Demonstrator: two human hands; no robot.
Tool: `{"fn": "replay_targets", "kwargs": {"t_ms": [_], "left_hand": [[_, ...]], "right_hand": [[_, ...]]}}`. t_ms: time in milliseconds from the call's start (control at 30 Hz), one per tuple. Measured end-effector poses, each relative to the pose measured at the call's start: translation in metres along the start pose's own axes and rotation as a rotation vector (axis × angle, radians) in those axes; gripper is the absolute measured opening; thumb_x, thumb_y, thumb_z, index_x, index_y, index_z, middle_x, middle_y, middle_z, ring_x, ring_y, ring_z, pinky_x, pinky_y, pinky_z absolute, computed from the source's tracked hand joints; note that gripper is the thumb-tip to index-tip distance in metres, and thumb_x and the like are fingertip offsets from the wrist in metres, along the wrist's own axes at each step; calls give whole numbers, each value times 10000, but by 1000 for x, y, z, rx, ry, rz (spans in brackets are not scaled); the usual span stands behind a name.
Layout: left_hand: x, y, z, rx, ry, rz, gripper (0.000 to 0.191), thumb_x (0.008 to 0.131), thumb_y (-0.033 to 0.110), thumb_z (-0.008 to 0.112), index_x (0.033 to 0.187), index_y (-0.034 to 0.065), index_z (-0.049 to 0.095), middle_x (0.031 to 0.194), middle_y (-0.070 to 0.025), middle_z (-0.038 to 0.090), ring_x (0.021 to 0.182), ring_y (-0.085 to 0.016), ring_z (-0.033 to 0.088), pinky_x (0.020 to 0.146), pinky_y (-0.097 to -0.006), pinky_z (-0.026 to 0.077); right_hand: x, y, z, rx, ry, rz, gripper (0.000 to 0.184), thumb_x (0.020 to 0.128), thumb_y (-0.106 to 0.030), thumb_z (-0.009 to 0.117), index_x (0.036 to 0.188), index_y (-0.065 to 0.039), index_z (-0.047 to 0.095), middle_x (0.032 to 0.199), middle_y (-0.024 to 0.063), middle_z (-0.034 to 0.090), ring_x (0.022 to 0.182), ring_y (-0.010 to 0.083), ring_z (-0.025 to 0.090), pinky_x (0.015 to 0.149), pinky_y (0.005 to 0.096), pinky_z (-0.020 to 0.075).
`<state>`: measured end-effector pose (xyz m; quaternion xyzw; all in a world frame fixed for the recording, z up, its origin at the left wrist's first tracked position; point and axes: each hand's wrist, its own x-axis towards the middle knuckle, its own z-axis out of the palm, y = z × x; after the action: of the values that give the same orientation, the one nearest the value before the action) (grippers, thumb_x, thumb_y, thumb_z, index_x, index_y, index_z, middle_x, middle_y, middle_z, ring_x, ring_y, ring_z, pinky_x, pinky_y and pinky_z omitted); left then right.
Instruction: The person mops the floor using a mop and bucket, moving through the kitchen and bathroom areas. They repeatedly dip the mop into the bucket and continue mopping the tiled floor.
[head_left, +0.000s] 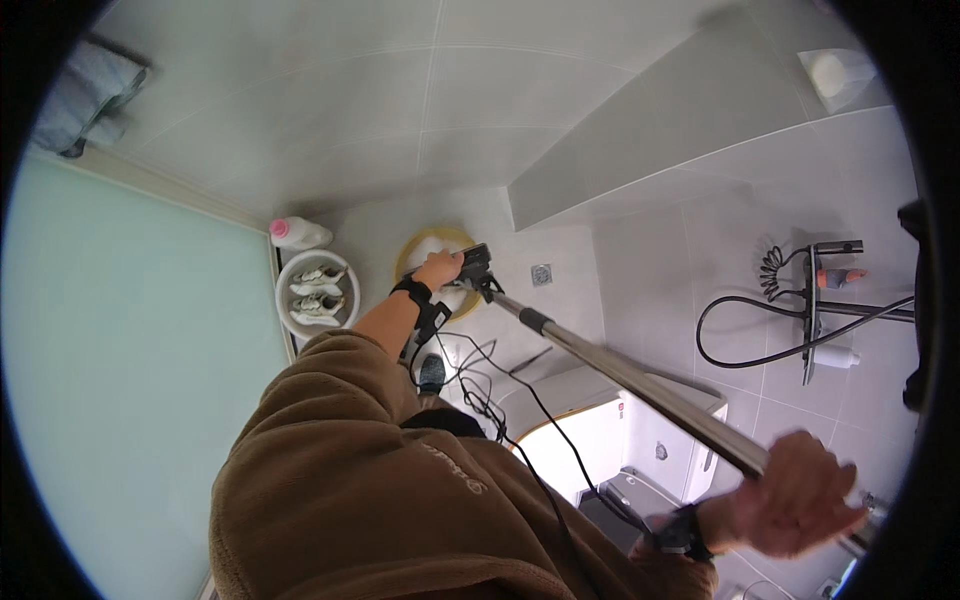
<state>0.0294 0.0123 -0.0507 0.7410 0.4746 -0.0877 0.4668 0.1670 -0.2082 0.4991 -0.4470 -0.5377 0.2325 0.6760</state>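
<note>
My left hand (441, 270) grips the dark head (475, 264) of a long-handled floor tool, over a yellow basin (403, 251). White material, foam or cloth, shows in the basin; I cannot tell which. From the head a metal pole (637, 379) with a dark collar slants down to the right across the view. Around the pole's upper part is my right hand (802, 495), slightly blurred, its fingers partly hidden. Both wrists carry black bands, and a small dark box (433, 321) with cables sits at the left wrist.
Black cables (487, 397) hang before my body. Left stand a white basin (281, 289) holding shoes (319, 281) and a pink-capped bottle (304, 234), beside a frosted glass panel (112, 337). A floor drain (541, 275), a white toilet (574, 442) and a wall shower shelf (810, 307) lie right.
</note>
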Motion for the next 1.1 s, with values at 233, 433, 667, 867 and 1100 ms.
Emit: {"fn": "replay_targets", "kwargs": {"t_ms": [233,433,667,867,1100], "left_hand": [[-6,28,-14,-263,-13,81,384,875,285,354,888,-43,554,827,-227,573,800,-370,562,698,-422,445],[-49,68,-77,-405,369,77,393,882,279,347,787,-22,581,779,-234,572,767,-366,556,672,-415,426],[-120,127,-88,-335,540,60,366,871,261,367,740,-19,563,740,-234,561,718,-408,530,651,-470,405],[-148,149,-62,-428,572,254,201,823,160,463,814,-25,541,776,-238,562,750,-385,536,672,-447,414],[-87,83,-86,-612,154,182,275,847,254,451,822,-4,544,703,-157,551,602,-262,490,583,-354,396]], "right_hand": [[8,-52,14,242,55,-184,344,824,-368,526,614,-110,436,423,-44,366,326,58,335,391,172,350],[-18,-38,28,216,116,-234,374,849,-399,475,615,-119,392,421,-57,344,314,49,307,343,183,323],[-39,-20,39,7,200,-175,381,867,-418,430,626,-131,362,455,-42,365,339,67,328,349,215,316],[-49,0,43,-9,209,-197,370,885,-402,397,634,-134,354,461,-40,329,365,79,320,363,224,320],[-27,-38,24,101,80,-230,222,856,-167,474,664,-108,379,462,-28,364,343,70,341,309,209,319]]}}
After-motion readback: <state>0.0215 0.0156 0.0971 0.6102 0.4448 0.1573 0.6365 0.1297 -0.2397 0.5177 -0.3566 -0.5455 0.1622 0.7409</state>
